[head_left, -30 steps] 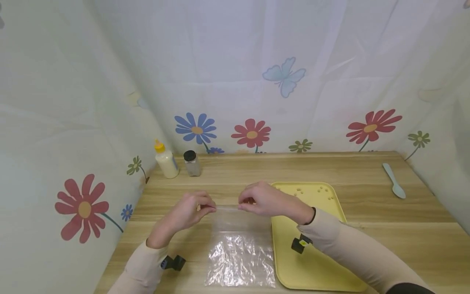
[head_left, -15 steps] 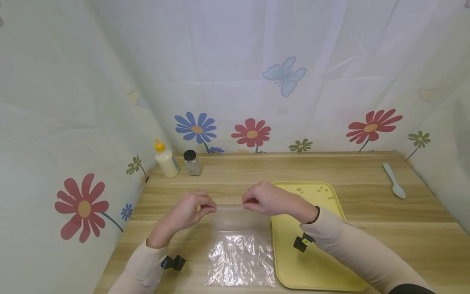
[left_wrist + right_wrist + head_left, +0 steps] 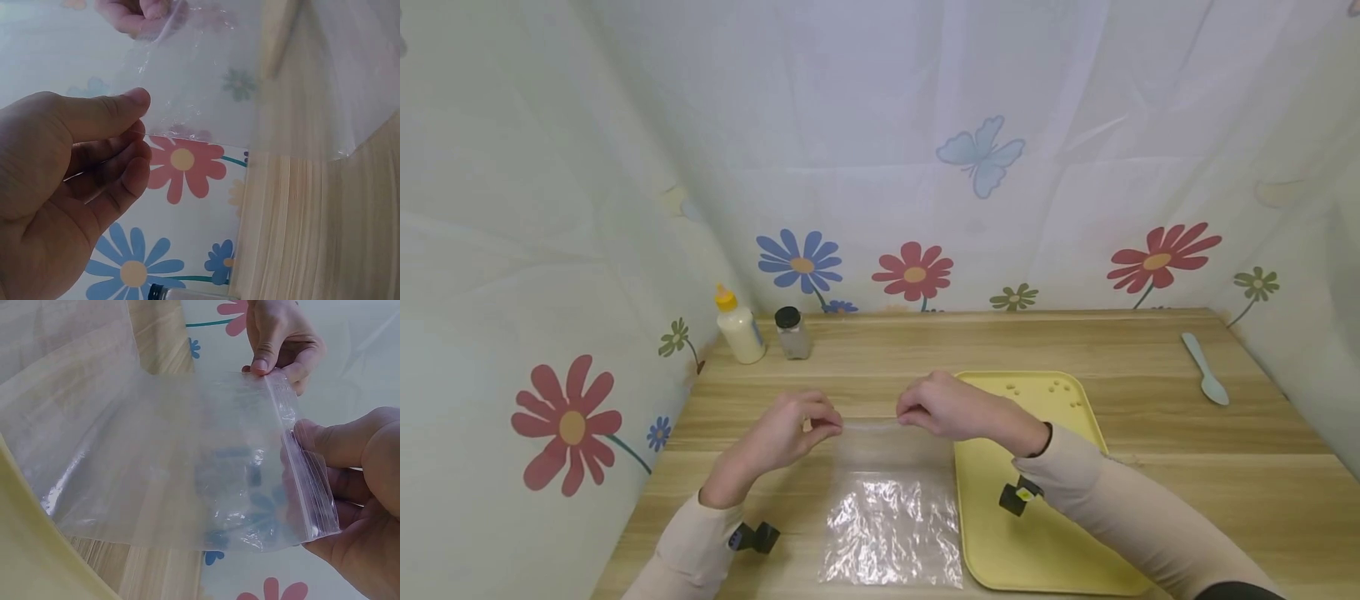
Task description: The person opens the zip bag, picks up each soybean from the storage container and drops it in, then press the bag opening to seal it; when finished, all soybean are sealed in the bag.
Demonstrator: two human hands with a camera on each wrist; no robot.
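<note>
A clear plastic zip bag (image 3: 891,525) lies at the front middle, its top end raised between both hands. My left hand (image 3: 793,427) pinches the left corner of the top edge between thumb and fingers. Further right along that edge, my right hand (image 3: 951,407) pinches the zip strip, thumb on one side and fingers behind. In the right wrist view the zip bag (image 3: 169,462) shows its ridged closure running from one hand to the other. Nothing shows inside it.
A yellow tray (image 3: 1037,533) with several small beige pellets (image 3: 1060,386) stands right of the bag, under my right forearm. A glue bottle (image 3: 742,333) and a black-lidded jar (image 3: 793,335) are back left. A pale blue spoon (image 3: 1206,371) lies far right.
My right hand has slid slightly right along the bag's top edge, widening the gap between the hands. The left hand stays in place.
</note>
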